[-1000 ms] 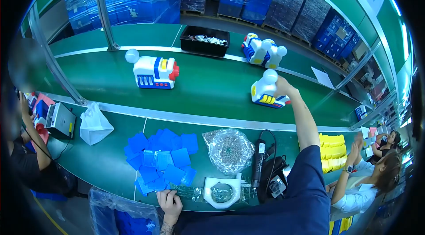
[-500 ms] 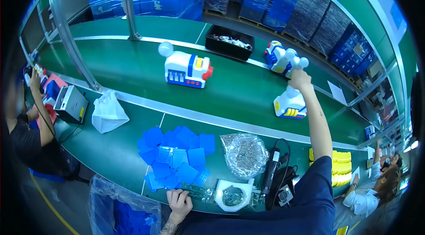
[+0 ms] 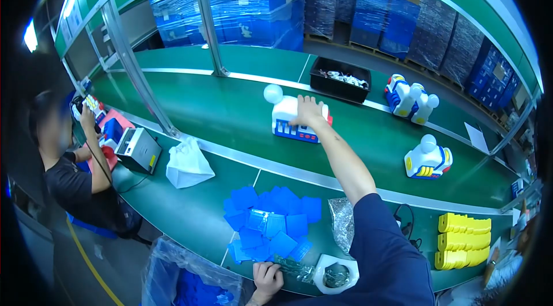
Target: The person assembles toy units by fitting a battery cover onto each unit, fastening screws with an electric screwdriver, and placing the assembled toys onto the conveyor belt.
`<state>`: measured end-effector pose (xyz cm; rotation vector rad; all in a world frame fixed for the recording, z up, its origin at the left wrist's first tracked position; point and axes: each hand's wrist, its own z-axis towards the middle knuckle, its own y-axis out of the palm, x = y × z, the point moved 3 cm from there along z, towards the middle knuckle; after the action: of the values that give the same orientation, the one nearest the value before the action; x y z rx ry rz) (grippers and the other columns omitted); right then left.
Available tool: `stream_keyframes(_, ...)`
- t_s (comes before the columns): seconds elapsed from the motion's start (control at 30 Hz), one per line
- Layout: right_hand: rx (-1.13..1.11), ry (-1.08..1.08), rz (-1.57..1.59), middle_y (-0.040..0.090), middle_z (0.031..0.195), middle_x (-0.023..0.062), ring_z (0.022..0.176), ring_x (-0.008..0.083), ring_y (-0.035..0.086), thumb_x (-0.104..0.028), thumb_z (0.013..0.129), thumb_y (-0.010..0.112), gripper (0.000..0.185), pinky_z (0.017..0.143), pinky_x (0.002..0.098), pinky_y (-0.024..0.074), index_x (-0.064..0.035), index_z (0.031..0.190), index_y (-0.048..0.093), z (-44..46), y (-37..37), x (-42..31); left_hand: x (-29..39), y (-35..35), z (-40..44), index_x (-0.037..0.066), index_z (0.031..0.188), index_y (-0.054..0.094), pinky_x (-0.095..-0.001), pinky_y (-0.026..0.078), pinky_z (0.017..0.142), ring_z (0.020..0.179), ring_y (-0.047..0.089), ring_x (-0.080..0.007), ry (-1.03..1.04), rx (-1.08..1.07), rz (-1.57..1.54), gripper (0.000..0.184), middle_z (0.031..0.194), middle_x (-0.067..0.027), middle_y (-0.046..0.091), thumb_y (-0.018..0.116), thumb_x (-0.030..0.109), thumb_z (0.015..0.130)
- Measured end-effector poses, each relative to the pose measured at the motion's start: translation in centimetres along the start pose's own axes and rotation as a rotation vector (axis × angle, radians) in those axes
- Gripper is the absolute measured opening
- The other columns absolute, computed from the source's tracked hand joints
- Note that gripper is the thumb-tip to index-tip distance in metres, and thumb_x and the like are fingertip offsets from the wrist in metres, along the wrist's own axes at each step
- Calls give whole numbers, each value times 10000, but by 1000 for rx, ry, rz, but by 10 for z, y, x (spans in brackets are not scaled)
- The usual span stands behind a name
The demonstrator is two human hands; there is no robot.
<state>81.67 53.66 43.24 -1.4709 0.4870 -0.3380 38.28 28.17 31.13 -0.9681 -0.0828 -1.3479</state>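
Observation:
My right hand point(image 3: 309, 111) reaches over the middle of the bench and lies on top of a white and blue toy point(image 3: 283, 116) with a clear round dome, its fingers spread over the body. My left hand point(image 3: 268, 279) rests at the near bench edge with curled fingers, beside the pile of blue square pieces point(image 3: 274, 223); whether anything is under its fingers is hidden. A white ring-shaped part point(image 3: 321, 278) lies just right of it. Another white toy point(image 3: 427, 159) with yellow parts stands to the right, touched by neither hand.
A black bin point(image 3: 340, 82) and two more toys point(image 3: 410, 98) stand at the back. Yellow parts point(image 3: 464, 241) lie at right, a plastic bag of small pieces point(image 3: 341, 222) near my right arm. A white bag point(image 3: 189, 163) and a grey box point(image 3: 138, 150) are left, beside a seated person.
My right hand has left the right-hand toy and moved left onto the other toy. The view has turned, shifting the bench contents rightward. My left hand remains near the blue pieces.

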Motion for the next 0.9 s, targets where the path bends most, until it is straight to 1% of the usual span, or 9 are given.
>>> stream_keyframes(0.2,274,-143,-148,471,1237,132,1209,337,427,-228,541,831,809,970,631,353,-88,1239,448,-96,6,-14,0,1,-4,60,778,633,-386,435,665,744,523,-287,50,-23,-22,145,804,-95,555,613,-18,657)
stream_keyframes(0.37,345,-264,7,492,1231,129,1178,348,439,-237,516,836,842,1026,605,301,-85,1254,458,-165,0,21,6,-4,-3,52,782,614,-431,420,722,776,529,-320,53,-33,-18,145,819,-116,559,567,-40,680)
stream_keyframes(0.5,537,-486,295,555,1137,148,1079,361,503,-266,455,868,820,946,488,393,-63,1172,526,-245,-47,46,8,-5,-8,13,795,621,-457,417,766,860,513,-361,-33,-5,-22,153,868,-165,548,527,-60,700)
stream_keyframes(0.67,730,-738,121,545,1177,98,1156,305,479,-188,530,784,707,1044,517,314,-93,1183,529,-383,-119,44,19,9,1,-15,805,605,-416,433,715,814,529,-332,-75,-53,-155,95,863,-156,516,549,-42,734)
stream_keyframes(0.7,692,-763,189,536,1192,91,1197,295,465,-107,640,701,576,1091,566,271,-72,1191,539,-409,-130,43,18,14,6,-28,846,610,-417,442,744,838,559,-321,-66,-112,-183,98,947,-167,564,557,-53,768)
stream_keyframes(0.73,766,-795,174,516,1196,89,1190,295,467,-104,722,639,476,1079,578,299,-86,1188,540,-428,-135,41,18,16,10,-6,1061,593,-416,457,845,984,568,-316,-114,-278,-257,256,1135,-174,573,601,-7,805)
stream_keyframes(0.77,823,-834,155,503,1193,89,1182,291,475,-118,774,594,402,1060,599,326,-103,1173,544,-446,-141,39,-87,58,-33,30,1281,466,-425,436,966,1127,526,-314,-232,-359,-323,443,1297,-173,507,609,99,867)
stream_keyframes(0.8,880,-873,165,512,1181,93,1166,292,492,-130,794,581,368,1030,613,360,-109,1160,547,-463,-144,36,-123,84,-58,17,1302,482,-412,433,955,1113,542,-303,-440,-170,-542,505,1278,-166,535,587,283,886)
stream_keyframes(0.9,939,-943,266,530,1165,112,1128,300,517,-92,816,613,322,988,633,393,-97,1130,547,-502,-141,29,-111,94,-58,24,1317,465,-417,430,963,1122,537,-303,-484,-275,-677,519,1289,-166,525,575,302,892)
